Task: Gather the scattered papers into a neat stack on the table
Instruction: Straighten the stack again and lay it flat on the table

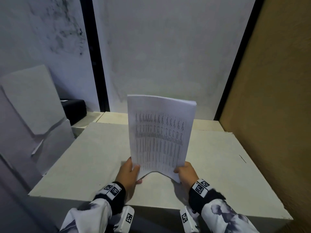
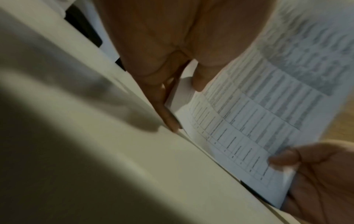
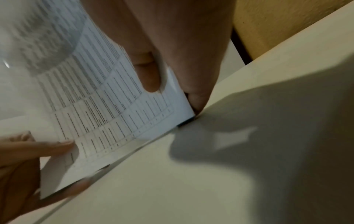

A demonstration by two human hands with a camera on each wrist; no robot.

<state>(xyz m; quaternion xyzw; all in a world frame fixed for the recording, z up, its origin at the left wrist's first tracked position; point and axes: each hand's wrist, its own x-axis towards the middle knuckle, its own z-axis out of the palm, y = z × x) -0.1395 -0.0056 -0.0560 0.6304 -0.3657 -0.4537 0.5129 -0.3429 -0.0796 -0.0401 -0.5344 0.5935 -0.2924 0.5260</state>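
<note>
A stack of printed papers [image 1: 159,133] stands upright on its short lower edge on the white table [image 1: 84,158], its middle bowed toward me. My left hand [image 1: 130,172] grips the lower left corner, thumb on the printed face. My right hand [image 1: 185,173] pinches the lower right corner the same way. In the left wrist view the papers [image 2: 249,121] meet the table [image 2: 95,151] beside my left fingers [image 2: 168,119], and the right hand [image 2: 316,174] shows at the far corner. In the right wrist view the thumb [image 3: 151,75] presses the papers [image 3: 107,113] near the corner.
White boxes or panels [image 1: 33,101] lean at the left, with a black case [image 1: 74,111] behind them. A tan board wall [image 1: 269,98] borders the table's right side. A white wall with a black strip [image 1: 94,56] stands behind.
</note>
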